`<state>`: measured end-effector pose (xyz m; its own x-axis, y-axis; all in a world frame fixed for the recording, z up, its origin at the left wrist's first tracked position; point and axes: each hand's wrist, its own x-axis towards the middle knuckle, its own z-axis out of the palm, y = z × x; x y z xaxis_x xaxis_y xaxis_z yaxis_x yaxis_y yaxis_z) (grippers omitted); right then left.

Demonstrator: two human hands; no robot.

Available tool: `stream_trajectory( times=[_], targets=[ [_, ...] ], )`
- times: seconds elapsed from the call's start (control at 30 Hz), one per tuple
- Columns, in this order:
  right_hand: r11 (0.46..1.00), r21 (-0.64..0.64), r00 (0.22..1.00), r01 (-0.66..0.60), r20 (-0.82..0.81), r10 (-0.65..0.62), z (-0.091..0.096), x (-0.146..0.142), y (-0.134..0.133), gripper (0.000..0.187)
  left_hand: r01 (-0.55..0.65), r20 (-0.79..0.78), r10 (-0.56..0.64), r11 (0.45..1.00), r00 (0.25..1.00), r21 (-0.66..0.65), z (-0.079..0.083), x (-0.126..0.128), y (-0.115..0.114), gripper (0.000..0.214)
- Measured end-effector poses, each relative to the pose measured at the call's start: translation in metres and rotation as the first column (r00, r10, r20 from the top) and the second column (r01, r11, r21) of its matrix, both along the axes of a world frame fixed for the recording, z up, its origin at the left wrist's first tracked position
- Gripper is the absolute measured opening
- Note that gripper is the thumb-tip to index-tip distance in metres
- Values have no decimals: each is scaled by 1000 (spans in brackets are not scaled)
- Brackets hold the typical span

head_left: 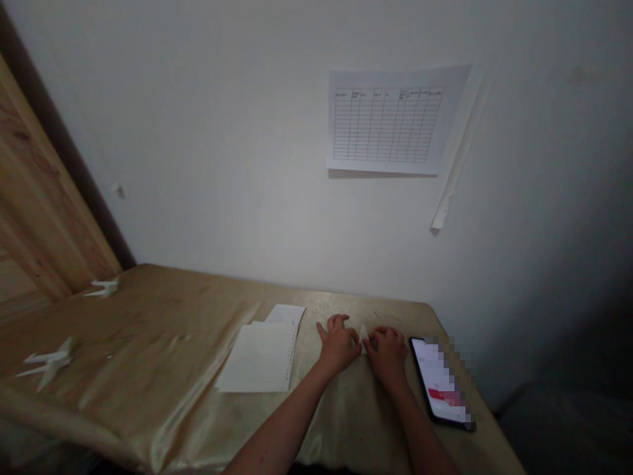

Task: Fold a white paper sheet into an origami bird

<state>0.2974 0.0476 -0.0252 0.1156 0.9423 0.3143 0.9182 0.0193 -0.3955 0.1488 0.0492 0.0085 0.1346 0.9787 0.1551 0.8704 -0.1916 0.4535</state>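
Observation:
A small piece of folded white paper (364, 332) stands between my hands on the table, its tip pointing away from me. My left hand (339, 344) pinches its left side with thumb and forefinger, the other fingers spread. On the right side, my right hand (386, 351) grips the same paper with bent fingers. Much of the paper is hidden by my fingers. Left of my hands lies a stack of lined white sheets (260, 356), with another sheet (287, 313) sticking out behind it.
A phone (438, 382) with its screen lit lies right of my hands near the table's edge. Two folded paper cranes (52, 361) sit far left on the gold tablecloth (163, 356). A printed table sheet (386, 125) hangs on the wall. A wooden panel (44, 171) stands at left.

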Motion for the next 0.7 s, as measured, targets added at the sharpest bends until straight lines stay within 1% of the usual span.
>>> stream_trajectory(
  times=[0.13, 0.2, 0.3, 0.43, 0.57, 0.7],
  targets=[
    [999, 4, 999, 42, 33, -42, -2, -1, 0, 20, -26, 3, 26, 999, 1000, 29, -3, 0, 0, 29],
    [999, 14, 998, 52, 42, -53, -3, -1, -1, 22, -18, 10, 18, 999, 1000, 39, -4, -1, 0, 33],
    [998, 30, 998, 50, 48, -52, -5, -1, -2, 23, 9, 14, -10, 999, 1000, 34, -1, -2, -1, 27],
    [999, 17, 998, 37, 46, -38, -7, 2, 0, 17, 22, 17, -22, 999, 1000, -24, 5, -4, -3, 23],
    [999, 1, 999, 36, 41, -36, -10, 6, 2, 14, 38, 1, -38, 998, 999, -57, 8, -5, -5, 22],
    [1000, 16, 999, 23, 40, -24, -10, 8, 3, 14, 36, -24, -38, 996, 999, -81, 9, -6, -6, 24]
  ],
)
